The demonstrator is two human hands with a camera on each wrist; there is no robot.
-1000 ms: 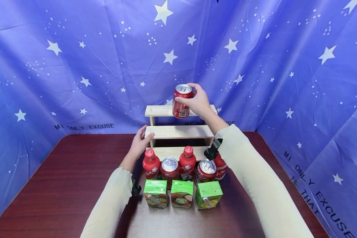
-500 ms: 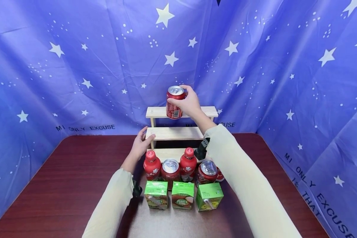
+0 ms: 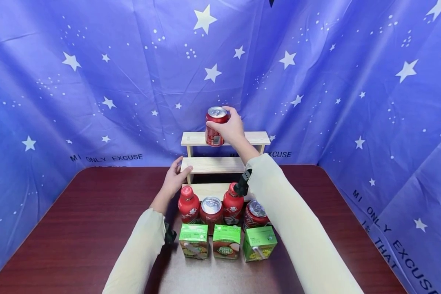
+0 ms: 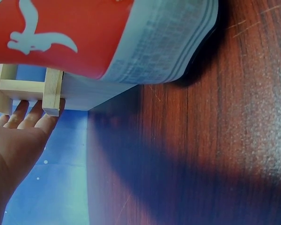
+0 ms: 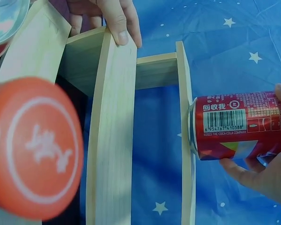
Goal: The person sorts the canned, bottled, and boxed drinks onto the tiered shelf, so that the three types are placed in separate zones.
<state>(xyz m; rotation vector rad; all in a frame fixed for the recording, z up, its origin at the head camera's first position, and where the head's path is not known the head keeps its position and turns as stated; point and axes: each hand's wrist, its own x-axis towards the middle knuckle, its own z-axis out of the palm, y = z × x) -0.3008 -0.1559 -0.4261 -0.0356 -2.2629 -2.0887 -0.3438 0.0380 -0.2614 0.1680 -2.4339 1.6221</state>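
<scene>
My right hand (image 3: 232, 125) grips a red cola can (image 3: 215, 132) around its upper part, thumb in front. The can is upright with its silver lid up, and its base is right at the top tier of a three-tier wooden shelf (image 3: 228, 138), as the right wrist view also shows. My left hand (image 3: 173, 177) holds the left end of the shelf's middle tier (image 5: 117, 122), thumb on top and fingers along the outer side. In the left wrist view those fingers (image 4: 35, 117) lie against the wooden side frame (image 4: 51, 91).
In front of the shelf stand red bottles (image 3: 188, 206) (image 3: 232, 208) and red cans (image 3: 211, 210) (image 3: 256, 214). Nearer me is a row of green-topped drink cartons (image 3: 193, 241) (image 3: 226, 241) (image 3: 259, 243) on the dark red table (image 3: 95, 216). A blue starry curtain (image 3: 132, 81) hangs behind.
My right hand has moved the can leftward over the top tier and slightly down, then nearly stopped. The right sleeve now covers the rightmost bottle. My left hand keeps its hold on the shelf.
</scene>
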